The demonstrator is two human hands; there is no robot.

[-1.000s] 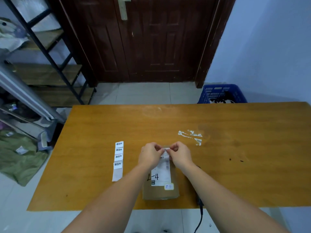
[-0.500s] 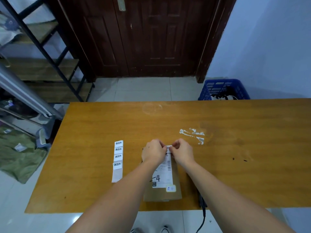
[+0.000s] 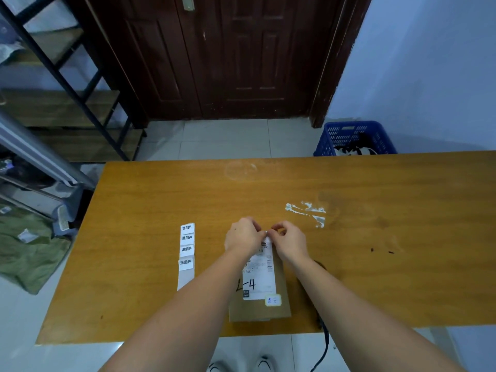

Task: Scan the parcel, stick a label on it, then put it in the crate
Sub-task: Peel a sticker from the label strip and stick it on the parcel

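Observation:
A flat brown parcel (image 3: 281,307) with a white shipping slip lies near the table's front edge. My left hand (image 3: 243,234) and my right hand (image 3: 290,241) meet over its far end, fingertips pinched together on a small white label (image 3: 267,235) that sits at the top of the slip. A strip of white labels (image 3: 186,249) lies flat on the table just left of my left arm. The blue crate (image 3: 349,135) stands on the floor beyond the table's far right edge, with dark and white items inside.
A black cable (image 3: 323,342) hangs off the table's front edge under my right arm. White tape residue (image 3: 308,210) marks the wooden table (image 3: 375,264). A shelf rack (image 3: 67,84) stands at the left, a dark door behind.
My hands have stayed pinched on the small label over the parcel's far end. The view has tipped slightly, so the crate and table edge sit a little higher.

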